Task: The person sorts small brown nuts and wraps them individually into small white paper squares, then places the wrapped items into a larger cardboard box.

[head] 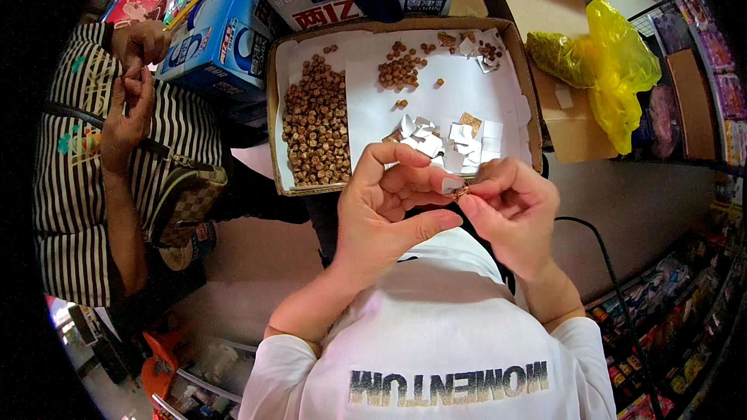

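My right hand (513,210) pinches a small brown folded piece (460,192) between thumb and forefinger. Beside that piece, at the fingertips of my left hand (388,204), is a small white paper square (451,185). My left thumb stands apart from the fingers, and whether they grip the paper is unclear. Just beyond my hands is a shallow cardboard tray (402,24) lined with white paper. Many small brown pieces (315,128) fill its left side, and a smaller cluster (400,73) lies near the middle. White paper squares (429,144), some with brown backs, lie loosely at the near side.
A person in a striped shirt (134,198) is at my left, hands (131,81) raised together. Blue cartons (219,35) stand behind and left of the tray. To the right, a yellow plastic bag (621,76) lies on an open cardboard box (569,140). A black cable (601,245) hangs nearby.
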Demonstrator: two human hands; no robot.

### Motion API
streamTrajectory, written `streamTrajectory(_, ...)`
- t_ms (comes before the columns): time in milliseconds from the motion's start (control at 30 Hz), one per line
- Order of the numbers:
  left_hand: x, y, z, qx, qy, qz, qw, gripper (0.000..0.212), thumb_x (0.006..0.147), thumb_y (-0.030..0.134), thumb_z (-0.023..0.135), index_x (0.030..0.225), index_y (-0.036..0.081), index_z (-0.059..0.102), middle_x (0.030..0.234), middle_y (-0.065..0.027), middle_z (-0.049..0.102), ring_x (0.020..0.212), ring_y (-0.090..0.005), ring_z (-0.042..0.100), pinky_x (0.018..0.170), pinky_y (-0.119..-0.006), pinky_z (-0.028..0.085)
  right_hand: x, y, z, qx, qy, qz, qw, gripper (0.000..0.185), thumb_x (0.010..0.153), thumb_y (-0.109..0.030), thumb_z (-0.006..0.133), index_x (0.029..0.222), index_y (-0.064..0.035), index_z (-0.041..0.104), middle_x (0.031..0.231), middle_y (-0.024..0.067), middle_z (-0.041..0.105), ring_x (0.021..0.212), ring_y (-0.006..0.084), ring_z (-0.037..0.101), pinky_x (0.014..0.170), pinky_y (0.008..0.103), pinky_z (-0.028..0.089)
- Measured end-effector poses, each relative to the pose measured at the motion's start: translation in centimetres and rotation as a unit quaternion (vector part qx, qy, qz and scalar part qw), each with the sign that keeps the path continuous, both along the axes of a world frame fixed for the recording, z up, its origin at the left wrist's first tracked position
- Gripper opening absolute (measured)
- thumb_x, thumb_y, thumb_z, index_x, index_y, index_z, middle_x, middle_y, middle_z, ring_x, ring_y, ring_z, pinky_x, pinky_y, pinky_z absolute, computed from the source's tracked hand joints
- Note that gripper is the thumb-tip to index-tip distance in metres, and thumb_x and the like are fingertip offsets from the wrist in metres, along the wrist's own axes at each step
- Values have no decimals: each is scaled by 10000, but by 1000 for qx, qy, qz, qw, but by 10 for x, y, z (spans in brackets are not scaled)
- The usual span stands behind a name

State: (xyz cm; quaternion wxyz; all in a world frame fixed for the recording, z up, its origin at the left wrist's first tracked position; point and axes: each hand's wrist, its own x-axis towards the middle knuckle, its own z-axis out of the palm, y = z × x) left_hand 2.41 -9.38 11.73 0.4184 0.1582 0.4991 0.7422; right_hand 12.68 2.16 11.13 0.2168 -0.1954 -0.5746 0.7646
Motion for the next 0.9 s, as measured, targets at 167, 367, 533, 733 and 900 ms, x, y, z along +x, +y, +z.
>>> streamTrajectory(167, 13, -1, -14, 25, -40, 110, 993, 334, 712, -94, 657, 897, 50, 419, 860, -95, 609, 795, -139, 605, 743, -270, 516, -7, -27, -13, -273, 95, -91, 953, 62, 770, 55, 613, 788, 20, 565, 765, 56, 580, 677, 70, 517, 643, 210, 423)
streamTrajectory(367, 2, -12, 0, -29, 21, 66, 997, 270, 721, -89, 652, 841, 36, 445, 830, -104, 617, 795, -122, 602, 740, -254, 509, -3, -10, -15, -162, 73, 6, 984, 66, 787, 5, 616, 835, 50, 616, 798, 82, 604, 718, 102, 539, 658, 216, 429)
streamTrajectory(533, 1, -14, 1, -22, 92, 49, 994, 175, 717, -114, 639, 826, -12, 547, 844, -98, 613, 795, -113, 589, 749, -243, 500, -3, -7, -11, -145, 72, 24, 987, 85, 763, 15, 639, 839, 50, 620, 793, 91, 608, 711, 113, 548, 644, 220, 433)
streamTrajectory(733, 0, -16, 2, -15, 149, 48, 988, 172, 707, -127, 634, 841, -24, 600, 853, -72, 616, 783, -114, 582, 722, -234, 493, -3, -11, -4, -84, 64, 0, 994, 81, 754, 26, 648, 825, 51, 619, 780, 93, 611, 690, 103, 543, 607, 203, 418)
streamTrajectory(900, -6, -17, 0, -12, 260, 28, 965, 192, 691, -121, 641, 846, -11, 615, 845, -77, 623, 761, -129, 590, 683, -229, 482, -3, -6, 2, -23, 35, 29, 999, 82, 753, 27, 651, 823, 47, 612, 757, 74, 601, 656, 69, 521, 558, 178, 399)
